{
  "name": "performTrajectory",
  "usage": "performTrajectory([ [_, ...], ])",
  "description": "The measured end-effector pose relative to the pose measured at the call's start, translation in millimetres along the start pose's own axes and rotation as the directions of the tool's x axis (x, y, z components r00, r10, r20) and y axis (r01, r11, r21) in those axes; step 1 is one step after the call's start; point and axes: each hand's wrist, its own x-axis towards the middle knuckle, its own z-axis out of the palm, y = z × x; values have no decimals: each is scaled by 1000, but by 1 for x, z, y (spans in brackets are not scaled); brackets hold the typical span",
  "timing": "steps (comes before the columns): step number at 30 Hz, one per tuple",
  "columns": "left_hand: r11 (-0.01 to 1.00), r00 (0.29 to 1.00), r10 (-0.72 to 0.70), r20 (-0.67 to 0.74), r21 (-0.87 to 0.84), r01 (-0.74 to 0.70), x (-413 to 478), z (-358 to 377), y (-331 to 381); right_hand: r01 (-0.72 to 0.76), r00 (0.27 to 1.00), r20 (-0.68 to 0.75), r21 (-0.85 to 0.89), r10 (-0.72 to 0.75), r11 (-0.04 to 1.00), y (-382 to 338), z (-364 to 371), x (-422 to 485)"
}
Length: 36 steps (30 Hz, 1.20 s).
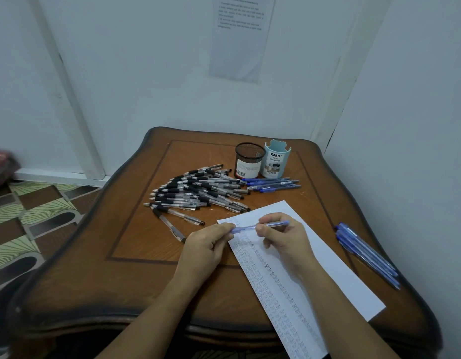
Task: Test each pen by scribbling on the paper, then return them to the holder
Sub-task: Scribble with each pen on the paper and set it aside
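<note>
The person holds one blue pen with both hands, just above the top end of the paper. The pen lies sideways. The left hand pinches the pen's left end between thumb and fingers. The right hand grips the pen further along, with its fingers curled round it. The picture is a bit blurry there, so it is hard to tell if the pen's cap is on.

The paper lies slanted on the brown wooden worktop. Its left side is full of small scribbles, and its right side is white.

Beyond the paper and to its left lies a big heap of black pens. Straight beyond the paper lies a small bunch of blue pens. Behind that bunch, farther from the paper, stand two holders side by side: a black mesh holder and a light blue holder. No pens show above their rims.

To the right of the paper, near the worktop's edge, lies a row of blue pens.

Far beyond the paper, a printed sheet hangs on the wall.
</note>
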Motion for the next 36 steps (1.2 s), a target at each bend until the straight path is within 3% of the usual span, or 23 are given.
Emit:
performTrajectory([
  [4,999,999,33,30,25,-34,1,1,1,66,996,-44,-210,-77,975,-12,-8,-2],
  [7,995,995,86,44,54,-88,1,1,0,88,995,-5,-429,-100,899,-21,-17,-2],
  [8,992,993,107,52,64,-110,0,1,-1,117,993,56,-555,-104,823,-24,-22,-2],
  [10,984,986,149,81,83,-155,-1,3,-1,254,966,245,-833,-84,492,-29,-27,-3],
  [12,980,979,170,114,82,-180,-2,5,0,376,924,382,-914,14,155,-30,-26,-4],
  [13,980,978,169,121,84,-180,-3,7,0,394,915,400,-914,51,96,-30,-29,-4],
  [14,983,980,148,131,92,-160,-2,8,0,395,914,402,-914,63,95,-31,-35,-2],
  [16,991,984,45,173,113,-65,-1,8,-2,329,942,337,-917,-3,227,-34,-59,1],
  [19,989,960,-24,278,144,-17,0,9,-4,99,985,13,-860,-173,501,-44,-112,-2],
  [21,979,935,-51,351,202,-22,4,10,-3,-72,966,-206,-796,-157,601,-49,-146,-6],
  [23,959,890,-142,433,281,16,6,10,-5,-208,932,-340,-789,-129,578,-47,-174,-8],
  [26,949,862,-193,469,313,43,8,10,-7,-321,907,-419,-748,-38,581,-39,-194,-12],
  [30,951,850,-218,480,299,75,9,10,-7,-360,918,-386,-709,92,606,-29,-201,-15],
  [36,954,854,-219,472,287,86,9,8,-5,-313,940,-328,-711,96,630,-28,-199,-19],
])
